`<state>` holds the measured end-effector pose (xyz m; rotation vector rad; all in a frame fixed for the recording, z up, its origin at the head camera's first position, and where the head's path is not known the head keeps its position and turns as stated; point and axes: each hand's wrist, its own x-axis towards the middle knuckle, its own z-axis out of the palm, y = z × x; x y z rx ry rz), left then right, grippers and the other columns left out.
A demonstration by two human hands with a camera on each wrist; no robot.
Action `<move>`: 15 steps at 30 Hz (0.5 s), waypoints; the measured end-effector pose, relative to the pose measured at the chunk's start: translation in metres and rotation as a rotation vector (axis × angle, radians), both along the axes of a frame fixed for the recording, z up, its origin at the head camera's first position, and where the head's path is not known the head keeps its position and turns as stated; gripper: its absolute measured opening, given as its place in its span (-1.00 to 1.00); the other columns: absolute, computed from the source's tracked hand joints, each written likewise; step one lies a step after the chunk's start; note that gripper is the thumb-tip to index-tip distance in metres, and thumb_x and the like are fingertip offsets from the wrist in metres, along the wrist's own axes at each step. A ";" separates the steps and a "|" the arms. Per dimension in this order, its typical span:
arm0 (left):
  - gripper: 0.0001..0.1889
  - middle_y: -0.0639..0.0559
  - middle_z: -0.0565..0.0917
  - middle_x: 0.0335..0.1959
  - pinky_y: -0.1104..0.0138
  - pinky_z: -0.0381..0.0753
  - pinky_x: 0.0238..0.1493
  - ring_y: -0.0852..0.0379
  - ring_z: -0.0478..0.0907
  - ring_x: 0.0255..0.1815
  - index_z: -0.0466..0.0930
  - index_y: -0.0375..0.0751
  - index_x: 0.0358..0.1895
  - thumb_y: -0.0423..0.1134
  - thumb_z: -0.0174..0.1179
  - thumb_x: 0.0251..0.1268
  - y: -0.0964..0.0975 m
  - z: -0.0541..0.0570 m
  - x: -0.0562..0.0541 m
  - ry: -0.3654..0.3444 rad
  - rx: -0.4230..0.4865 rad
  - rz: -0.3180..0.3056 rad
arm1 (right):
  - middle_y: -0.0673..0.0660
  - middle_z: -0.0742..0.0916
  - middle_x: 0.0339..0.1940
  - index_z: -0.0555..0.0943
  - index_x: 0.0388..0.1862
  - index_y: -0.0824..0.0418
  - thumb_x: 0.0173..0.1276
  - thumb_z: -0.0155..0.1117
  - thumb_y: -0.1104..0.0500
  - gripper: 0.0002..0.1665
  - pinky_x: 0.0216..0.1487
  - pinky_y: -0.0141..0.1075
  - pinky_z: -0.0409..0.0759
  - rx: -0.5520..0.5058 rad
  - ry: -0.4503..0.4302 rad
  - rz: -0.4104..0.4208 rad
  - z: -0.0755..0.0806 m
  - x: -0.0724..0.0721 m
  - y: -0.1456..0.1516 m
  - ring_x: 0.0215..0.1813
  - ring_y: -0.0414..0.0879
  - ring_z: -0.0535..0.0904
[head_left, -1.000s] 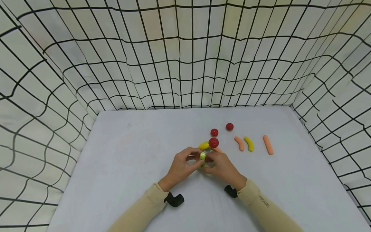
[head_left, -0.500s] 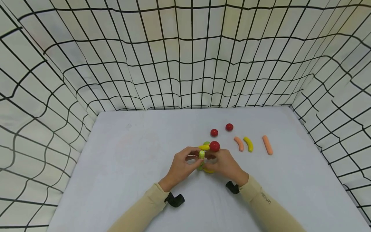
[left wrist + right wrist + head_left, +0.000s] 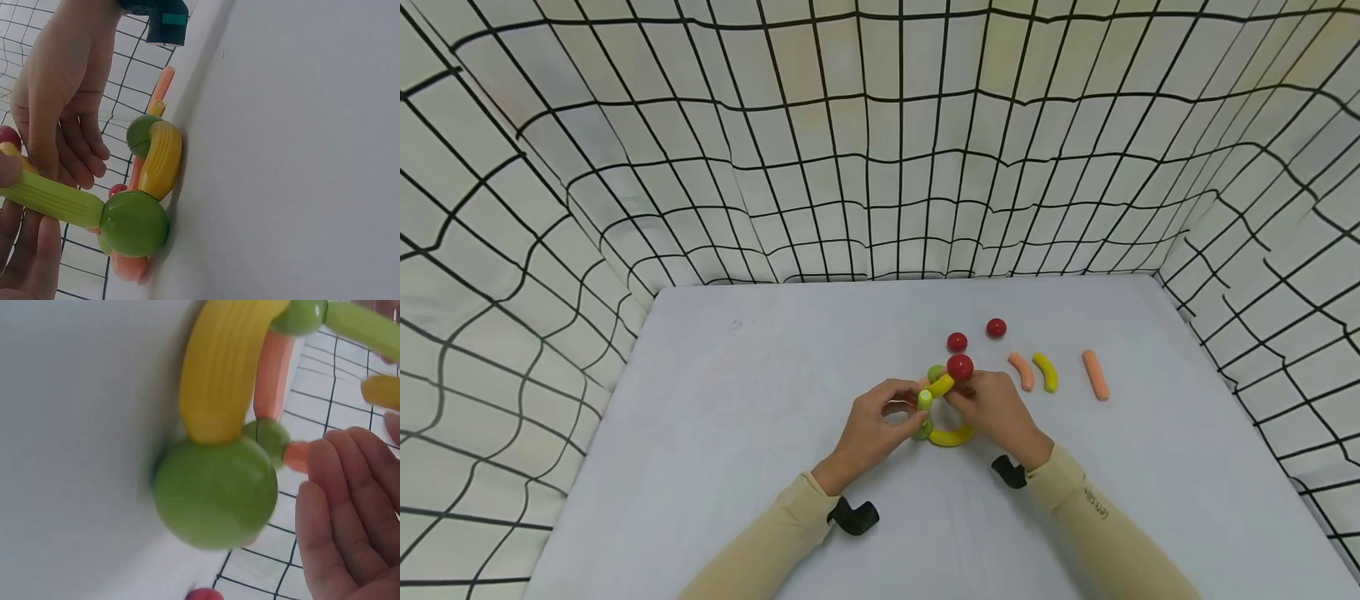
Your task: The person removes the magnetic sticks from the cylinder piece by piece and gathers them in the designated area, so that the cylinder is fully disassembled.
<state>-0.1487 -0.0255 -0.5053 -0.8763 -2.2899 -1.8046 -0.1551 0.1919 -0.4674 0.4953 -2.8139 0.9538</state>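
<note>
My left hand [image 3: 874,423] pinches a light green stick [image 3: 56,197] that rises from a green ball [image 3: 134,224]. The stick and ball belong to a built frame of sticks and balls; a curved yellow stick [image 3: 951,437] forms its near side. My right hand [image 3: 996,407] has its fingertips at the underside of a raised red ball [image 3: 960,367], partly hiding it. A curved yellow stick [image 3: 942,385] runs from that ball toward the top of the green stick. In the right wrist view an orange stick [image 3: 296,456] passes behind the right fingers, above a green ball [image 3: 267,439].
Right of the build lie a curved orange stick [image 3: 1021,371], a curved yellow stick [image 3: 1045,372] and a straight orange stick [image 3: 1095,375]. Two red balls [image 3: 957,342] [image 3: 996,328] lie behind. Black netting [image 3: 895,158] surrounds the white table [image 3: 737,400].
My right hand has moved away from the green stick to the right, and the raised red ball with its yellow stick has shifted and turned. The left hand stays on the green stick.
</note>
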 end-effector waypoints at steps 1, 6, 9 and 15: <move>-0.62 -0.15 0.73 0.03 0.22 0.82 0.03 -0.02 0.71 -0.01 0.62 -0.25 0.13 -0.46 0.41 0.25 0.000 0.000 0.000 0.002 0.003 -0.002 | 0.05 0.69 -0.62 0.75 -0.37 0.28 0.34 0.40 0.25 -0.89 -0.53 -0.50 0.40 0.015 0.020 -0.021 0.000 -0.001 0.001 -0.59 -0.25 0.43; -0.62 -0.17 0.73 0.04 0.20 0.82 0.02 -0.04 0.71 -0.01 0.62 -0.26 0.12 -0.46 0.41 0.25 -0.001 0.000 0.000 0.001 0.016 -0.012 | 0.12 0.80 -0.47 0.73 -0.32 0.30 0.30 0.38 0.27 -0.92 -0.33 -0.33 0.70 0.061 0.075 -0.092 0.003 -0.007 0.003 -0.44 -0.15 0.66; -0.63 -0.18 0.73 0.05 0.22 0.82 0.02 -0.01 0.71 -0.01 0.62 -0.27 0.11 -0.47 0.41 0.25 -0.001 0.000 0.000 0.010 0.022 -0.023 | 0.17 0.84 -0.36 0.70 -0.17 0.28 0.33 0.41 0.20 -0.83 -0.20 -0.19 0.80 0.045 0.063 -0.100 0.005 -0.012 0.003 -0.31 -0.05 0.76; -0.62 -0.19 0.73 0.07 0.22 0.82 0.01 -0.01 0.72 -0.01 0.62 -0.26 0.11 -0.48 0.42 0.23 -0.002 0.000 0.000 0.010 0.022 -0.030 | 0.13 0.87 -0.31 0.71 -0.11 0.19 0.38 0.45 0.05 -0.74 -0.20 -0.18 0.80 0.026 0.065 -0.077 0.007 -0.024 0.002 -0.25 -0.01 0.81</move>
